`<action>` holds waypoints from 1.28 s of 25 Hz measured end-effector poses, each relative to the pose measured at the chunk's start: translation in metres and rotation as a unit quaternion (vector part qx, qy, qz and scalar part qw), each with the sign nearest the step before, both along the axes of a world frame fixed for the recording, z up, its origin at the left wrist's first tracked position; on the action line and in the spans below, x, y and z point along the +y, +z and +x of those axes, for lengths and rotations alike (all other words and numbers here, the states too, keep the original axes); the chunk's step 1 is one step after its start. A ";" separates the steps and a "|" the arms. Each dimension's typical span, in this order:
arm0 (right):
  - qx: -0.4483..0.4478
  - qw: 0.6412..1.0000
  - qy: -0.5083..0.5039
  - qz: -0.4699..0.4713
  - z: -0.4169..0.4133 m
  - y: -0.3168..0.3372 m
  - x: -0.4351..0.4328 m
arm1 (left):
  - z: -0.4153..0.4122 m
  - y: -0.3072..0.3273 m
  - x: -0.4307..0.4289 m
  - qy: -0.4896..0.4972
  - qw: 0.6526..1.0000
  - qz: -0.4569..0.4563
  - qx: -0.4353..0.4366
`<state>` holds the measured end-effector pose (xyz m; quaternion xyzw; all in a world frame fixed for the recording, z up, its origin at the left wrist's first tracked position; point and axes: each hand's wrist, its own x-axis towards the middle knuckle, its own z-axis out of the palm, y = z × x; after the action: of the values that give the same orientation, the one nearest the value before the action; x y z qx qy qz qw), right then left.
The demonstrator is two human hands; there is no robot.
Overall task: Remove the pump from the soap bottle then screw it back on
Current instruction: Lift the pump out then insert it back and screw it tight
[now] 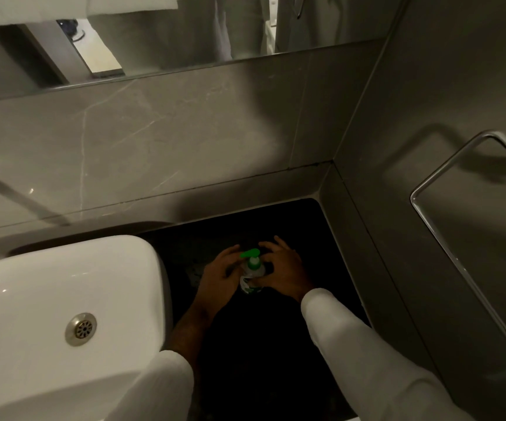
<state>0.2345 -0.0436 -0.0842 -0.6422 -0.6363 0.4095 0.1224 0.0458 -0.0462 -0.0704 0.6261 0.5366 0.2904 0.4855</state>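
Note:
A small clear soap bottle stands upright on the dark countertop, seen from above. Its green pump sits on the neck, with the spout pointing left. My left hand wraps the bottle's left side, fingers curled against it. My right hand holds the right side, thumb low on the body and fingers spread behind the pump. The lower part of the bottle is hidden between my hands.
A white basin with a metal drain lies just left of my hands. Grey tiled walls close in behind and to the right. A chrome towel rail juts from the right wall. A mirror hangs above.

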 end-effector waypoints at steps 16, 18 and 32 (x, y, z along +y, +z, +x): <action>0.002 0.998 0.061 -0.022 0.005 0.004 0.009 | -0.004 0.013 0.013 -0.063 0.994 -0.048 -0.069; 0.000 0.998 0.054 -0.020 0.004 0.002 0.008 | -0.012 0.027 0.016 -0.073 0.996 -0.014 -0.050; -0.039 0.998 0.050 -0.013 -0.010 0.002 0.005 | 0.026 0.095 0.047 -0.204 0.881 0.043 0.424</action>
<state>0.2242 -0.0389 -0.0824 -0.6269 -0.6660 0.3985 0.0686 0.0721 0.0007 0.0250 0.8054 0.5385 -0.0849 0.2325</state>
